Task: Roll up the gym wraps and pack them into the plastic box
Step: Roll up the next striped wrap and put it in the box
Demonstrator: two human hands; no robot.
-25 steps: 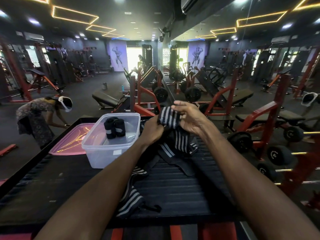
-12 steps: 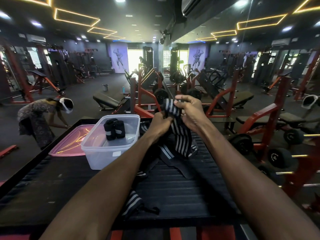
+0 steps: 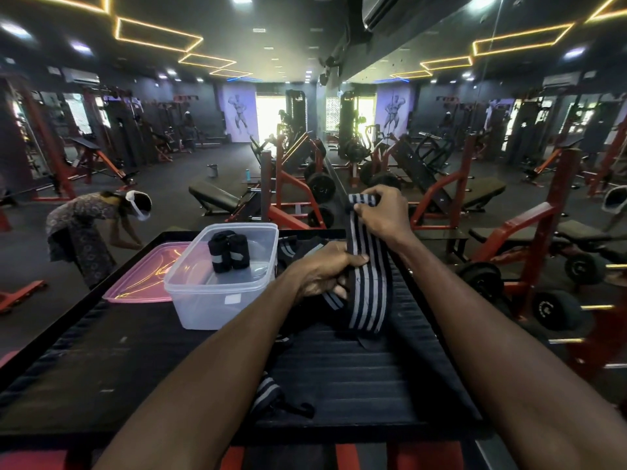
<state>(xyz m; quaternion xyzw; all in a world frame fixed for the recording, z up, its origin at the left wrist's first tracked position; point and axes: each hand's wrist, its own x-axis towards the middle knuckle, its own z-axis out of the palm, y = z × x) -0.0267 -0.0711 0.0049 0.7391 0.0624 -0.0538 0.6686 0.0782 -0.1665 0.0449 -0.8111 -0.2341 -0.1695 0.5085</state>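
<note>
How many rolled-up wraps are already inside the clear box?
2. Both rolled wraps stand upright, side by side and touching, near the back of the plastic box: one on the left, one on the right. Another could be hidden behind them.

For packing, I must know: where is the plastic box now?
In the head view, the plastic box stands left of the hands, on the black table, beside the pink lid.
</note>
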